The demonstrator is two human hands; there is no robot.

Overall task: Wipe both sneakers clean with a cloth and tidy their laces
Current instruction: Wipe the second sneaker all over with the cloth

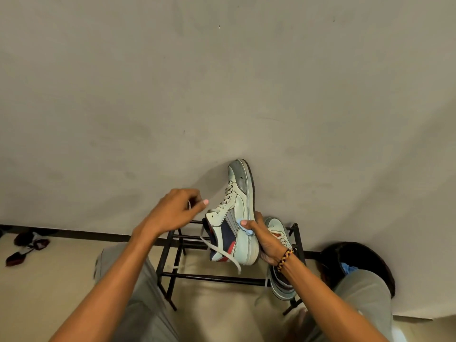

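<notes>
A: Right hand [264,239]?
B: Grips pale mint leather high-top sneaker [238,213] toe-up above black metal rack [177,275], small blue cloth [245,228] under thumb.
A: Left hand [176,211]?
B: Pinches its grey lace [189,204]. Second sneaker [278,243] on the rack.

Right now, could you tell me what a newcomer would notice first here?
A pale sneaker held toe-up at centre, gripped by the right hand together with a blue cloth. The left hand pinches its lace. The second sneaker sits behind on a black rack.
</notes>
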